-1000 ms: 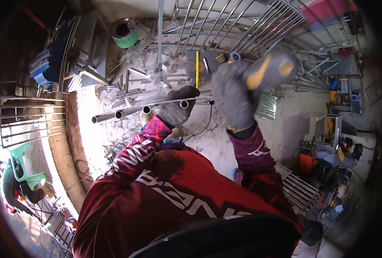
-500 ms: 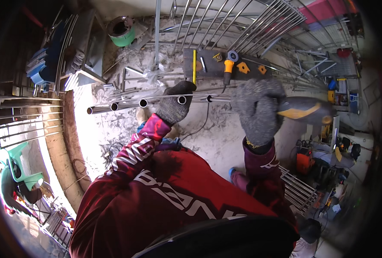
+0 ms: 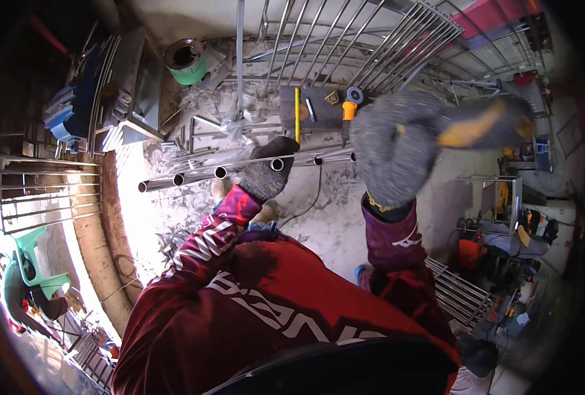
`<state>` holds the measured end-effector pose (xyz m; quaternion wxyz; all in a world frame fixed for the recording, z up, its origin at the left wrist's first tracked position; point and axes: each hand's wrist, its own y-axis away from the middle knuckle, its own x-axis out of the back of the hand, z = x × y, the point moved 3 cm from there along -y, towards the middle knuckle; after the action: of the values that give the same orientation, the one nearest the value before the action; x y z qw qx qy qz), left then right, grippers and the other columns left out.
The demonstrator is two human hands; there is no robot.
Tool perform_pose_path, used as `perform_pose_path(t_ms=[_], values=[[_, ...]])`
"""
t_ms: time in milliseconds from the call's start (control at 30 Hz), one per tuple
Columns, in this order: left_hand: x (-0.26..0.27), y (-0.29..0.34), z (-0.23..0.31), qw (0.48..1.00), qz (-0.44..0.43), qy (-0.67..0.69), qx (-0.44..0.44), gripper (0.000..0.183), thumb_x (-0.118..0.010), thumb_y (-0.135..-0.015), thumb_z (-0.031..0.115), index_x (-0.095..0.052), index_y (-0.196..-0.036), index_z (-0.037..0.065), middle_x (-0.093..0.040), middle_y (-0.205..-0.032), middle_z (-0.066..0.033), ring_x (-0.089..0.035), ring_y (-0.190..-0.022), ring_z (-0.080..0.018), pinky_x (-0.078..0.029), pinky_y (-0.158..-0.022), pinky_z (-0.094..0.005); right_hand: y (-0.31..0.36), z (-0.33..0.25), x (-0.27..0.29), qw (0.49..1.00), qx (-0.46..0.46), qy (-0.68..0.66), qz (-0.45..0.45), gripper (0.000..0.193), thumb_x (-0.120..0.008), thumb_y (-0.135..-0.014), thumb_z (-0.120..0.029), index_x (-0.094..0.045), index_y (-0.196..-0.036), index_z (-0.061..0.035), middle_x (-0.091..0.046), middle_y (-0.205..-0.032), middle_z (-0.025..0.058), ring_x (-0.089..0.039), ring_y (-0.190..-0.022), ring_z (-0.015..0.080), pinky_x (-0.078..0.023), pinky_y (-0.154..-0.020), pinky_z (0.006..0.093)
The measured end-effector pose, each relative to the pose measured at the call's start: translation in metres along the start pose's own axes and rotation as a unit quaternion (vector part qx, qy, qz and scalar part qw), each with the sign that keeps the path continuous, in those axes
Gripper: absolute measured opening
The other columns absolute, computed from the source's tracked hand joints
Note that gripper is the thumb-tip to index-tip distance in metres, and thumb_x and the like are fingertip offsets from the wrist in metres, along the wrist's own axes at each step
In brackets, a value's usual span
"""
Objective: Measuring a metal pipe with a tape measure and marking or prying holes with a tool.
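My left hand (image 3: 266, 172), in a grey knit glove, is closed on a metal frame made of a thin flat bar with several round tubes (image 3: 220, 172) set along it. The open end of one tube shows at the gloved fingers. My right hand (image 3: 398, 148), gloved too and smeared by motion, is closed around a thick dark-grey tool handle with yellow stripes (image 3: 486, 125), which sticks out to the right of the fist. What kind of tool it is I cannot make out. The fist hides the frame's right end.
Beyond the frame, an angle grinder (image 3: 350, 108), a tape measure (image 3: 332, 98) and a yellow strip (image 3: 297, 113) lie on or beside a dark board (image 3: 319, 118). Barred metal grilles (image 3: 365, 39) stand behind. A green bucket (image 3: 188, 74) is at the far left, a green chair (image 3: 32, 260) near left.
My right hand has moved up slightly toward the far side with the tool, which is tilted higher now. My left hand keeps its hold, and the frame's left end sits a little lower.
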<state>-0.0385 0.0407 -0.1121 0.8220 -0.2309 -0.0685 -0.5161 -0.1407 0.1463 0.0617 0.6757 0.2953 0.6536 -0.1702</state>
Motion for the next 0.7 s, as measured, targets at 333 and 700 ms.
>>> perform_pose_path(t_ms=[333, 700], values=[[0.003, -0.002, 0.002, 1.000, 0.029, 0.007, -0.009, 0.027, -0.056, -0.078, 0.003, -0.058, -0.105, 0.001, -0.060, -0.084, -0.0170, -0.064, -0.080, -0.0320, -0.051, -0.069, -0.0391, 0.043, -0.006, -0.039, 0.880, 0.070, 0.295, -0.365, 0.035, -0.062, -0.089, -0.027, -0.056, -0.119, -0.0098, -0.054, -0.102, 0.0082, -0.048, -0.090, 0.0243, -0.037, -0.084, 0.0422], [-0.005, 0.000, -0.018, 0.998, 0.020, 0.056, 0.017, 0.032, -0.057, -0.078, 0.003, -0.060, -0.109, -0.001, -0.066, -0.102, -0.0177, -0.065, -0.096, -0.0357, -0.052, -0.080, -0.0404, 0.016, 0.034, 0.007, 0.894, 0.102, 0.406, -0.163, 0.030, -0.060, -0.086, -0.039, -0.059, -0.094, -0.0099, -0.058, -0.083, 0.0062, -0.050, -0.063, 0.0172, -0.040, -0.057, 0.0328]])
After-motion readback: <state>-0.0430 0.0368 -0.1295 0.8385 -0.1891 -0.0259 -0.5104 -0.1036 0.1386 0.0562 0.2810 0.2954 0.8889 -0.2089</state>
